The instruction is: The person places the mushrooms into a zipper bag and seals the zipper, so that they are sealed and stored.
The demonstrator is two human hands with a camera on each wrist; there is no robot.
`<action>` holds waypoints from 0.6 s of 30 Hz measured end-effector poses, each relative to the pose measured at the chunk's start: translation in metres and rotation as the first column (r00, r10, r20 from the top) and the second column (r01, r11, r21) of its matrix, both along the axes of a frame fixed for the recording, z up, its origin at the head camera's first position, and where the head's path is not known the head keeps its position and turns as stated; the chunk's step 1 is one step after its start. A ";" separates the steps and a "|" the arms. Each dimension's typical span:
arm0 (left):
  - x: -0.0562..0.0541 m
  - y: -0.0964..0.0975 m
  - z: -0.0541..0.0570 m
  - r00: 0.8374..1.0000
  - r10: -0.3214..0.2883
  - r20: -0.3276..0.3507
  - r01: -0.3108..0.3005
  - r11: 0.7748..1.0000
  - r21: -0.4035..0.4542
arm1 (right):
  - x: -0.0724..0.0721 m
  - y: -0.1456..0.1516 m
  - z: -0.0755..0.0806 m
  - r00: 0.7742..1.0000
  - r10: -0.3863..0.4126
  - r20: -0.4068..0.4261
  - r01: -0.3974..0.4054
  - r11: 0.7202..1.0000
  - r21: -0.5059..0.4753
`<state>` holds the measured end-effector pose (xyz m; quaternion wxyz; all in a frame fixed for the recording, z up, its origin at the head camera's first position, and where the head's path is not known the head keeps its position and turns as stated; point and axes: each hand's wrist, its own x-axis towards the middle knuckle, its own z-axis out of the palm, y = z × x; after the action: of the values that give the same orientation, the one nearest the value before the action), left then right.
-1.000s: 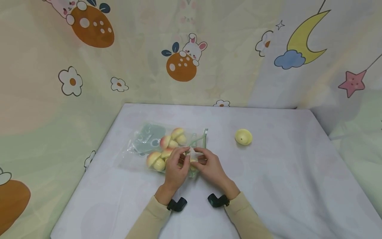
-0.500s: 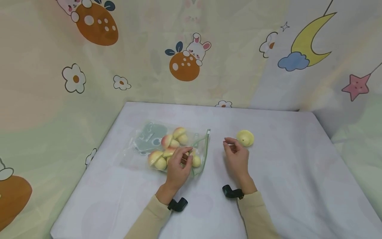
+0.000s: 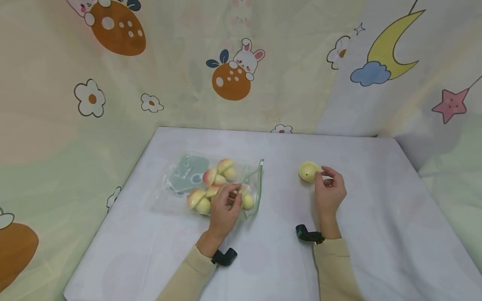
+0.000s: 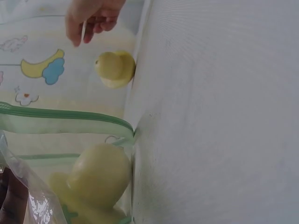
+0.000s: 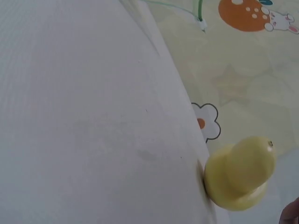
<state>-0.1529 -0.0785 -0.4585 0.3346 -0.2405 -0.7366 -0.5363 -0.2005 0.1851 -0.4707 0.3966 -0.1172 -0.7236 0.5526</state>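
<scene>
My left hand (image 3: 224, 209) pinches the open side of a clear zip bag (image 3: 160, 196). Inside the bag are several mushroom-shaped toys (image 3: 198, 198), yellow with pinkish caps. From the left wrist, one such toy (image 4: 100, 175) shows close up through the plastic below the green zip strip (image 4: 70, 114). A single yellow mushroom-shaped toy (image 3: 308, 172) stands outside the bag, stem up on its cap. My right hand (image 3: 330, 192) is just right of it, thumb and fingers apart; the left wrist view (image 4: 96, 18) has a gap between hand and toy.
The table has a white cloth (image 3: 282, 271) with a few creases on its right side. Behind it hangs a patterned backdrop (image 3: 180, 67) with rabbits, flowers and a moon. A pale green printed panel (image 3: 188, 173) covers the bag's far left part.
My right hand has left the bag's opening and moved right, past the front of the single toy to its right side. The left hand stays at the bag.
</scene>
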 end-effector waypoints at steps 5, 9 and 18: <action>0.000 0.000 0.001 1.000 0.003 0.000 -0.003 1.000 -0.004 | -0.010 0.014 -0.016 0.997 -0.047 0.066 0.049 0.999 -0.015; 0.000 -0.001 0.001 1.000 0.009 -0.012 -0.009 1.000 -0.013 | -0.012 0.017 -0.021 0.982 0.018 0.187 -0.017 1.000 -0.010; 0.001 -0.001 0.002 1.000 0.004 -0.011 -0.004 1.000 -0.011 | -0.017 0.020 -0.036 0.882 0.293 0.370 -0.348 0.933 0.091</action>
<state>-0.1522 -0.0794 -0.4563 0.3385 -0.2439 -0.7383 -0.5300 -0.2170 0.2054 -0.5072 0.1721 -0.0608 -0.8326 0.5229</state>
